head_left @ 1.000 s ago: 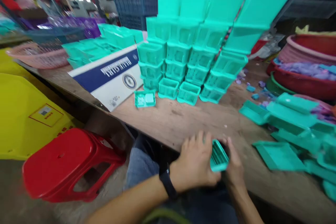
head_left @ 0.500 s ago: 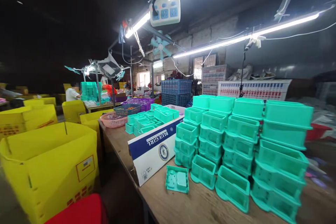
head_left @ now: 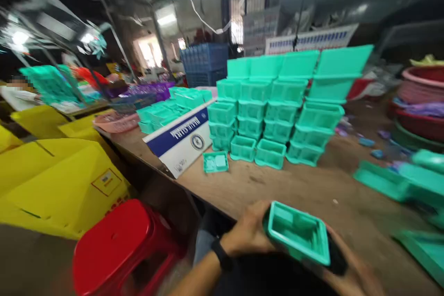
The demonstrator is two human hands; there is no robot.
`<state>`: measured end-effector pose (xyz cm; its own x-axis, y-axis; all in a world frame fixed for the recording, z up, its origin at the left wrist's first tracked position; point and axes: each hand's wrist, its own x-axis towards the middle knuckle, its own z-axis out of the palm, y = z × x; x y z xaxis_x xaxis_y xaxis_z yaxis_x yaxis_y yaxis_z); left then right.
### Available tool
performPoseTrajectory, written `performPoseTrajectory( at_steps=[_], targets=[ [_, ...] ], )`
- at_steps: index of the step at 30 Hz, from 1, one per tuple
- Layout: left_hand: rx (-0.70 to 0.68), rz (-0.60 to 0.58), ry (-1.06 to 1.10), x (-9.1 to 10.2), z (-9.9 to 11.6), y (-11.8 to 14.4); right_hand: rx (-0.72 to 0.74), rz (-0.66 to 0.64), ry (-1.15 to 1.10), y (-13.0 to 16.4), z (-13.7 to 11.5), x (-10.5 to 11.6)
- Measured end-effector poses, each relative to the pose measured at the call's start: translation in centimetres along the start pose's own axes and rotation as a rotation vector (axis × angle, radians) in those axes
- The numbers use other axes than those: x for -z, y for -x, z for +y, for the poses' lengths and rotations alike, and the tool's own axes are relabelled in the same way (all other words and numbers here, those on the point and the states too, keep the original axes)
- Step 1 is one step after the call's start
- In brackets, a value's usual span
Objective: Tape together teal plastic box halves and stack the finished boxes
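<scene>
A person's left hand (head_left: 248,233) and right hand (head_left: 350,274) together grip a small teal moulded-plastic tray (head_left: 297,233) at the near edge of a worn wooden tabletop (head_left: 312,189), seen from the head camera. The tray is held just above the lap, tilted so its open, compartmented side faces up toward the camera, apparently to let the inside be looked over. The left hand's fingers wrap the tray's left end; the right hand cups it from below and behind, and something dark sits against the tray's right end that the blur leaves unclear. A black wristband (head_left: 222,255) circles the left wrist.

Farther back on the tabletop, a stacked wall of matching teal plastic trays (head_left: 277,106) rises in neat columns, seemingly arranged that way to save room and keep count. One loose teal tray part (head_left: 215,162) lies flat just in front of the stack. To its left leans a blue-and-white printed cardboard box (head_left: 180,141). More teal plastic pieces (head_left: 398,180) lie scattered at the right, near red plastic basins (head_left: 421,97).

Off the tabletop's left edge stand a red plastic stool (head_left: 118,245) and yellow corrugated-plastic bins (head_left: 55,185). A blue plastic crate (head_left: 204,62) sits far back.
</scene>
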<state>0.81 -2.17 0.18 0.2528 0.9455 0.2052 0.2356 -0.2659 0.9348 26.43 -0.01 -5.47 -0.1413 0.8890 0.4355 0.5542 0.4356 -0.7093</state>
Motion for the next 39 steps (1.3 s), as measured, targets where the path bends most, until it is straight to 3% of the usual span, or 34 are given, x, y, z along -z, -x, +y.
performPoseTrajectory(
  at_steps=[2,7,15,19,22,25,29,33,39],
  targets=[
    [-0.078,0.024,-0.065,0.2,1.0,0.6,0.05,-0.093,0.021,1.0,-1.6,1.2],
    [-0.213,0.056,-0.185,1.4,3.0,1.5,0.141,-0.135,0.011,0.3,-5.1,1.8],
    [-0.187,0.075,-0.17,2.6,1.3,1.6,0.198,-0.125,-0.004,-1.0,-6.5,0.9],
    [-0.086,0.039,-0.063,3.3,1.0,1.3,0.046,-0.134,-0.109,-1.1,-6.2,0.4],
    [-0.029,0.098,0.078,3.2,1.4,1.3,-0.128,-0.156,-0.184,-0.9,-5.0,0.4],
    [-0.032,0.183,-0.036,2.6,2.3,1.5,-0.091,-0.088,-0.245,-1.1,-4.8,0.9],
    [-0.088,0.09,-0.185,1.1,3.2,1.1,0.106,0.082,-0.03,-2.3,-7.8,1.1],
    [-0.109,0.071,-0.168,-0.6,3.0,0.0,0.26,0.056,0.212,-3.4,-10.9,-0.7],
    [-0.147,0.141,-0.198,-1.8,2.1,-0.5,0.34,0.046,0.513,-4.0,-11.4,-2.2]
  ],
)
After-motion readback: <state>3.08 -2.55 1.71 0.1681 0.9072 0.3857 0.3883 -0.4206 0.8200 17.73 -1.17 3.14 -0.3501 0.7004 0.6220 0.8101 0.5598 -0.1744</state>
